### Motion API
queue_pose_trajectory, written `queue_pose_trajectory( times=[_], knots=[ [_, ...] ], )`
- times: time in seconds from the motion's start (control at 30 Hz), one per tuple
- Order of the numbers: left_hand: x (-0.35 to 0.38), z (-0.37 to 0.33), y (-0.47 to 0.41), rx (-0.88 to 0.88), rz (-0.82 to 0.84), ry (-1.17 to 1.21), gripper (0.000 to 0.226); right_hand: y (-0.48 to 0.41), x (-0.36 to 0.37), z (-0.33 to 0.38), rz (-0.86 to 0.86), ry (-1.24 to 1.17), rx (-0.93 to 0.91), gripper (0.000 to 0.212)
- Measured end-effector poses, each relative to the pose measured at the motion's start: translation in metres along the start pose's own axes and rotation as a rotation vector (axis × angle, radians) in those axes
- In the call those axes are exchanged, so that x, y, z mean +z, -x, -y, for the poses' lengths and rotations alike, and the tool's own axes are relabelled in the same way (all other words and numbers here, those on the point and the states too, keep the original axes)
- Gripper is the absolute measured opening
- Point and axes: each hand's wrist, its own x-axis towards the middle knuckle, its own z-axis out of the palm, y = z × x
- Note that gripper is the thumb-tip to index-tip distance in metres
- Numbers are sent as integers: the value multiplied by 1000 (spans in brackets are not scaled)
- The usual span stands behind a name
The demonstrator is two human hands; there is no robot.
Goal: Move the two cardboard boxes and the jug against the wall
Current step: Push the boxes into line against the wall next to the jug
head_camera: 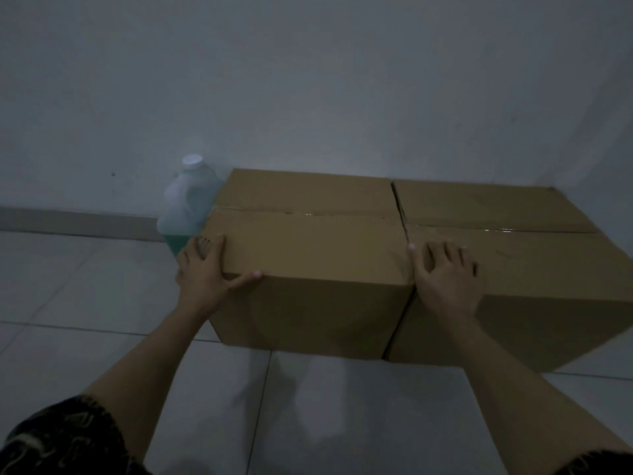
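Two taped brown cardboard boxes stand side by side on the floor, their far sides at the wall. My left hand (205, 274) grips the near left top corner of the left box (308, 241), fingers over the top and thumb on the front face. My right hand (445, 275) lies flat with fingers spread on the near left top edge of the right box (534, 265), by the seam between the boxes. A translucent jug (186, 204) with a white cap and green liquid at the bottom stands upright by the wall, touching the left box's left side.
A plain white wall (308, 80) with a grey baseboard (75, 222) runs behind everything and meets a side wall at the right. Pale floor tiles (68, 286) stretch to the left and in front of the boxes. The room is dim.
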Motion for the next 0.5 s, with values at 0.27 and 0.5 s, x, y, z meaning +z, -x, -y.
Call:
queue_pose_trajectory(
  times=[0.27,0.5],
  knots=[
    [42,-88,20,363,168,-387,107,1,-1,10,-7,-9,24,61],
    [89,-175,17,781,323,-320,89,-6,0,13,-58,-42,44,49]
  ],
)
